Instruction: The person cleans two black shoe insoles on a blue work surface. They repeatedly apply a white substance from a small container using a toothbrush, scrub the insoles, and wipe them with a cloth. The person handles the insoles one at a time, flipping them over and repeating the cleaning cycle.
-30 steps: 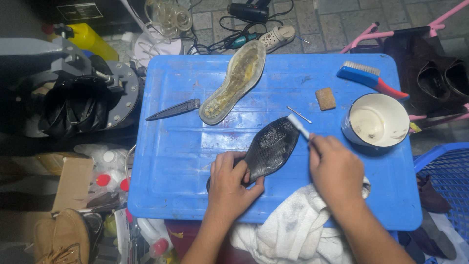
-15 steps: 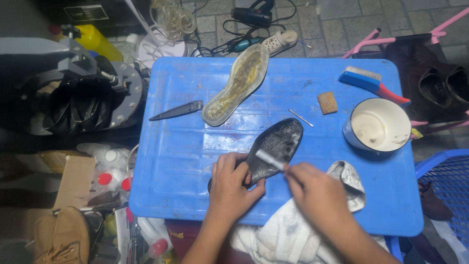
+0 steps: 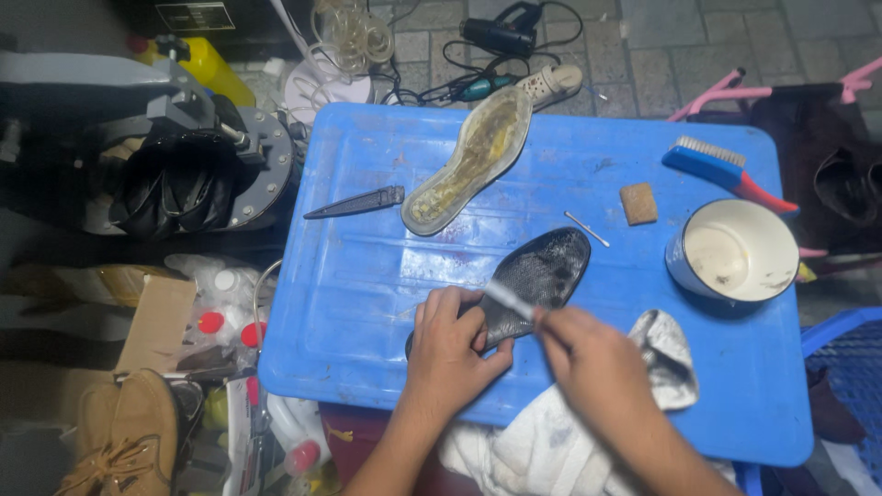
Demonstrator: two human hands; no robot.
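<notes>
A dark shoe sole [image 3: 542, 274] lies on the blue plastic table [image 3: 367, 303]. My left hand [image 3: 450, 342] presses down on the sole's near end. My right hand [image 3: 588, 354] holds a small pale brush [image 3: 508, 298] whose tip rests on the middle of the sole. A second, yellowish sole [image 3: 473, 158] lies upside up at the table's far side. A white cloth [image 3: 551, 450] hangs over the near edge under my right arm.
On the table: a white cup of pale glue [image 3: 735, 253], a blue and red scrub brush [image 3: 721, 167], a small brown block [image 3: 638, 203], a thin stick [image 3: 586, 229], a dark blade [image 3: 356, 203], a grey rag [image 3: 669, 354]. Left are black shoes [image 3: 175, 188], bottles, tan boots [image 3: 124, 427].
My right hand has drawn the brush from the sole's far right edge toward its middle and nearer to me. The left hand stays on the sole.
</notes>
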